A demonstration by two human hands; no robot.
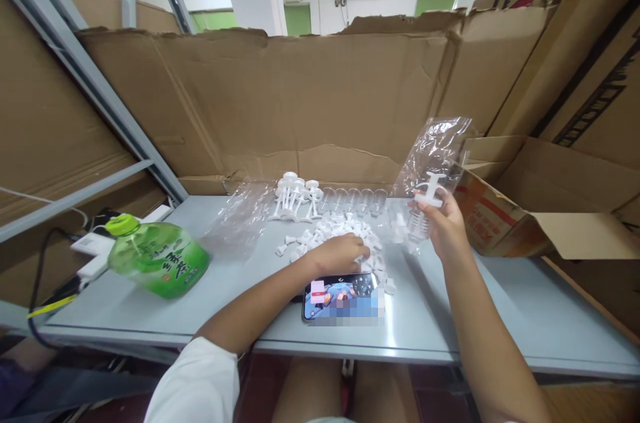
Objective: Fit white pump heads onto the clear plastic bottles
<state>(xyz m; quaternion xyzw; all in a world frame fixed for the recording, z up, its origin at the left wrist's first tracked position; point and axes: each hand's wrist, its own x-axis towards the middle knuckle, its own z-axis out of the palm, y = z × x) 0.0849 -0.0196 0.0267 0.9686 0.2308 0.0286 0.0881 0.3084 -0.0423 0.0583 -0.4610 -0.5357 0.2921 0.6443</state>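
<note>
My right hand [447,220] is raised at the right, its fingers wrapped round a clear ribbed plastic tube with a white plunger [429,198]. The plunger's T-shaped handle points up. Down in the heap of small white plastic pieces [320,231], my left hand [345,253] has curled fingers; whatever they pinch is hidden. Behind the heap stand several white plungers [295,193] with round flat ends. To their right, several clear ribbed tubes [354,200] form a row. A clear plastic bag [440,140] rises just behind my right hand.
A phone [340,298] with a lit screen lies before my left hand. At the left are a green-capped bottle [160,256], a crumpled clear bag [240,220] and power strips [95,266]. An open cardboard box [493,213] stands right. Cardboard walls [300,96] enclose the grey table [425,316].
</note>
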